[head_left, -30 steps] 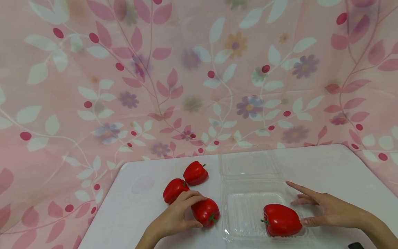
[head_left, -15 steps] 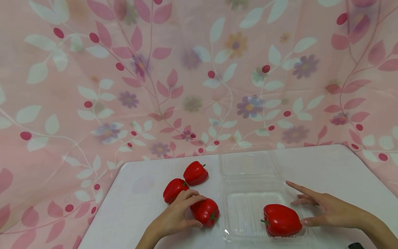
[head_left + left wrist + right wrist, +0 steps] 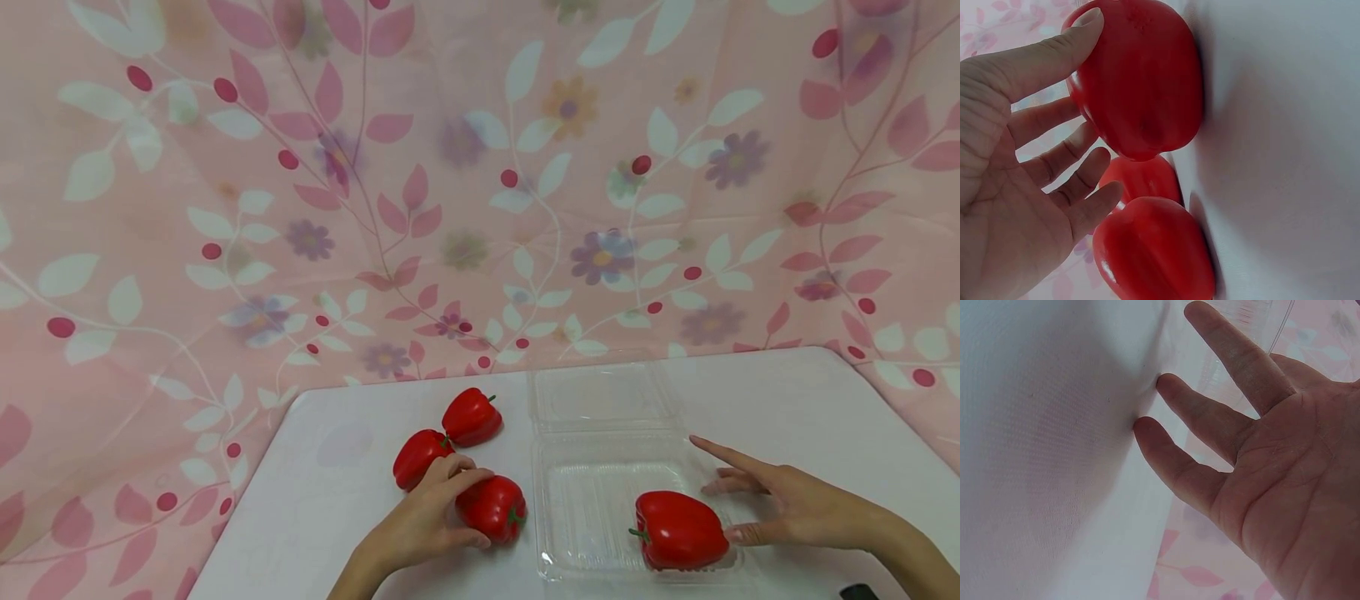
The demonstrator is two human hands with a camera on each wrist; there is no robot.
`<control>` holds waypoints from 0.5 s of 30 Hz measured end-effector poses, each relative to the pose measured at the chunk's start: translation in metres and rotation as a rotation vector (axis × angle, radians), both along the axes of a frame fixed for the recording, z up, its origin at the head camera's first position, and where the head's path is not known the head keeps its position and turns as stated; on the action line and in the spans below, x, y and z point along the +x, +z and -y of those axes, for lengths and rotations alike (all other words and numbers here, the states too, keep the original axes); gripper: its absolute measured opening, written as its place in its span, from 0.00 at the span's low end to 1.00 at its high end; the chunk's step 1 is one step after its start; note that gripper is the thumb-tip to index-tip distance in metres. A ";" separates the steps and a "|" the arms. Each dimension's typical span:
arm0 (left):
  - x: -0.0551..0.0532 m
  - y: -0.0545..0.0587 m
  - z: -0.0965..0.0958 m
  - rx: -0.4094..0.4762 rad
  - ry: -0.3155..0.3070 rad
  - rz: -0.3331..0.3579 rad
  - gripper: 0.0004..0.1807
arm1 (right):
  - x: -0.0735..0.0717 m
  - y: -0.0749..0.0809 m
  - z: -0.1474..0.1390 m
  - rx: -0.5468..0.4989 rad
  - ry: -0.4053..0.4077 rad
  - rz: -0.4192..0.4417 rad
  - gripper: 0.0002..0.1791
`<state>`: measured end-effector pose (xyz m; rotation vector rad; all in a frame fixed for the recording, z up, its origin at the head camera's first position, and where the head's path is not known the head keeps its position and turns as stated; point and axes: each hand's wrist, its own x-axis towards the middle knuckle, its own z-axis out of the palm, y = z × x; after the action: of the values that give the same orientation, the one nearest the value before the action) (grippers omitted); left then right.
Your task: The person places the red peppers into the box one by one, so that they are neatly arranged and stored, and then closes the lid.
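Observation:
My left hand [image 3: 427, 518] grips a red bell pepper [image 3: 495, 510] on the table, thumb on its near side and fingers over the far side. In the left wrist view, the thumb lies on that bell pepper [image 3: 1147, 81] while the other fingers go partly behind it. Another red bell pepper [image 3: 678, 531] lies on its side in the right part of an open clear plastic clamshell box [image 3: 550, 517]. My right hand [image 3: 795, 504] has its fingers spread at the box's right side, the thumb tip at that pepper. In the right wrist view, fingertips touch the white surface.
Two more red bell peppers, one at the back [image 3: 472, 417] and one nearer [image 3: 422, 458], lie touching left of the box. The box lid [image 3: 600, 396] lies flat behind it. A dark object [image 3: 858, 592] shows at the bottom right. A floral curtain [image 3: 450, 167] hangs behind the table.
The bell pepper in my left hand has shifted slightly left and turned a little, its stem now facing more to the right. My right hand has stayed in place.

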<state>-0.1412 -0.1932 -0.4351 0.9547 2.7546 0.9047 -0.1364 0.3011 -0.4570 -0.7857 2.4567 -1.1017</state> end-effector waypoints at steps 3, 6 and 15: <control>0.000 -0.001 0.000 -0.005 0.012 -0.004 0.37 | 0.000 0.000 0.000 -0.001 0.001 0.003 0.52; 0.001 -0.002 0.000 -0.020 0.027 0.002 0.37 | 0.000 0.000 0.000 -0.016 0.000 0.015 0.52; 0.001 -0.001 -0.003 -0.047 0.062 0.046 0.37 | 0.001 0.000 0.001 -0.022 -0.016 0.016 0.51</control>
<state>-0.1398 -0.1898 -0.4357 0.8353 2.7679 0.8554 -0.1354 0.3005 -0.4567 -0.7615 2.4460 -1.1381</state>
